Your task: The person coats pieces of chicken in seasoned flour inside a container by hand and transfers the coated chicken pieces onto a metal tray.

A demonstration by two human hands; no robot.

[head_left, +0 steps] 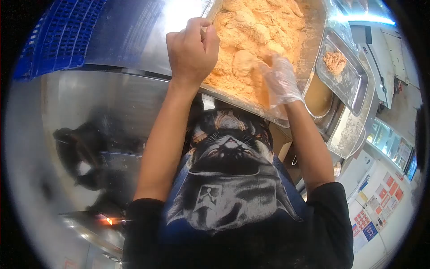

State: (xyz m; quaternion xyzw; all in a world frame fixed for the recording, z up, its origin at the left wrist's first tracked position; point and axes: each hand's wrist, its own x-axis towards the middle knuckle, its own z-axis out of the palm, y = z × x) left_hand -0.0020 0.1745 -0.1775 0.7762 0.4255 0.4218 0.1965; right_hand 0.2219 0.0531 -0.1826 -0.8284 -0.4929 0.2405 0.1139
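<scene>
A large metal tray (242,102) in front of me holds orange-tinted breading flour (224,76) and several coated pieces that look like chicken. My left hand (192,51), bare, is closed in a fist at the tray's left rim and appears to grip it; the fingertips are hidden. My right hand (280,80) wears a clear plastic glove and reaches into the flour. Its fingers, partly blurred and buried, are curled against a coated chicken piece (244,62) near the tray's middle.
Right of the tray lies a smaller metal tray (347,85) with a clump of breading (334,62) on it. Beneath it is a round container of brownish liquid (318,96). A blue plastic basket (62,36) stands at upper left. A flame (109,220) burns at lower left, near dark pans.
</scene>
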